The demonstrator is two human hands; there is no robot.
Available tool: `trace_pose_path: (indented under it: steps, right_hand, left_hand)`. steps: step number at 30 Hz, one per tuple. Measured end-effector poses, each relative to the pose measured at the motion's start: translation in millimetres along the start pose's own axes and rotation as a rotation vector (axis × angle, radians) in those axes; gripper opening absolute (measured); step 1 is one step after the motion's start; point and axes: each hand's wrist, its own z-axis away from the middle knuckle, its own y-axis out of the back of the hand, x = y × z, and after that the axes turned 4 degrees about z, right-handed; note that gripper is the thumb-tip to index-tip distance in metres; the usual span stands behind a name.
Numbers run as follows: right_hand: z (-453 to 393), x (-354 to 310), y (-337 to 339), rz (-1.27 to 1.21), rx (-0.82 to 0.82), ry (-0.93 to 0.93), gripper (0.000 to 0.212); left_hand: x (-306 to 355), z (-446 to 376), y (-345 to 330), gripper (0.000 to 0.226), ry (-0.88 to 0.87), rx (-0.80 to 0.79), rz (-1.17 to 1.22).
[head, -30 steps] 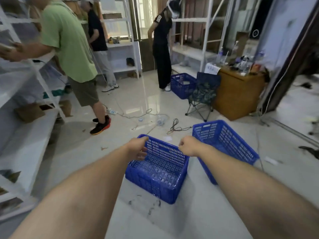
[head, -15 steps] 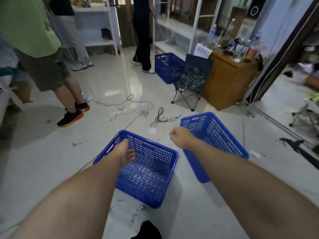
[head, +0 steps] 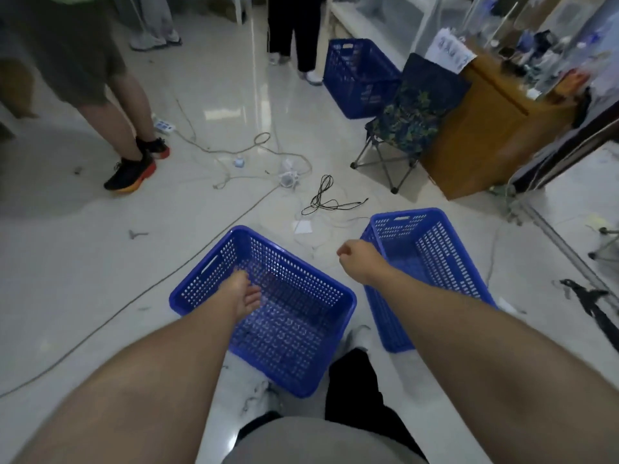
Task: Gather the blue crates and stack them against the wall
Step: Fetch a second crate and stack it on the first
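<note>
Two empty blue perforated crates sit on the glossy floor in front of me. The nearer crate (head: 291, 333) lies at an angle by my feet. My left hand (head: 244, 294) hangs over its inside near the left wall, fingers loose, holding nothing. The second crate (head: 435, 259) stands to the right. My right hand (head: 357, 259) is a closed fist just beside its left rim, with nothing visible in it. A third blue crate (head: 356, 78) stands farther back by the white shelving.
Cables (head: 323, 197) and a power strip (head: 164, 127) trail over the floor ahead. A folding camp chair (head: 410, 118) and a wooden desk (head: 485, 142) stand at right. One person's legs (head: 130, 139) are at left, another's (head: 294, 35) near the far crate.
My view has tilted down and come closer to the crates. My left hand left the near crate's far rim and dropped inside it. My right fist shifted toward the second crate.
</note>
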Motion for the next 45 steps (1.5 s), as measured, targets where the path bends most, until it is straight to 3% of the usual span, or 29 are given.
trace_pose_path:
  steps: [3,8,11,14,17,21,24,28,32,37,40,45]
  right_hand:
    - [-45.0,-11.6,-14.6,0.005,-0.067,0.061,0.029]
    - [-140.8,-15.2,-52.6,0.002,-0.145,0.129,0.027]
    - [-203.2,-2.8,-96.6,0.047,-0.286,0.139,0.023]
    - [-259.3,19.9,-147.1,0.036,-0.354,0.098,0.024]
    - [-315.9,50.3,-202.2,-0.039,-0.316,0.068,0.031]
    - [-390.1,93.3,-274.9,-0.03,-0.273,-0.008,0.06]
    - [-420.5,125.7,-326.0,0.056,-0.279,-0.009,0.059]
    - [-434.7,136.8,-356.9,0.076,-0.108,-0.013,0.042]
    - [-425.9,110.8,-347.0,0.032,-0.097,-0.182,0.035]
    - [-372.6,26.7,-287.0,-0.071,-0.096,-0.091,0.005]
    - [-320.9,-36.3,-234.1,-0.105,-0.098,-0.014,0.008]
    - [-232.5,-138.9,-166.8,-0.263,-0.282,0.084,0.01]
  left_hand:
    - [-2.4,-23.0,20.0,0.048,0.056,0.137,0.056]
    - [-12.5,-80.0,40.1,0.038,0.075,0.27,0.17]
    - [-38.7,-125.8,43.2,0.022,0.247,0.232,0.171]
    - [-71.8,-177.5,36.4,0.021,0.389,0.156,0.148]
    - [-108.1,-247.5,35.4,0.02,0.434,0.284,0.14]
    - [-164.8,-334.8,53.1,0.076,0.36,0.722,0.101]
    - [-201.6,-378.2,70.5,0.056,0.314,0.759,0.051]
    - [-226.8,-398.2,90.4,0.034,0.279,0.69,0.126]
    - [-219.3,-370.8,103.3,0.019,0.304,0.617,0.281]
    - [-177.4,-257.8,126.0,0.024,0.245,0.616,0.491]
    - [-151.5,-164.5,136.4,0.02,0.169,0.641,0.607]
    - [-128.8,-10.8,151.7,0.019,0.001,0.718,0.74]
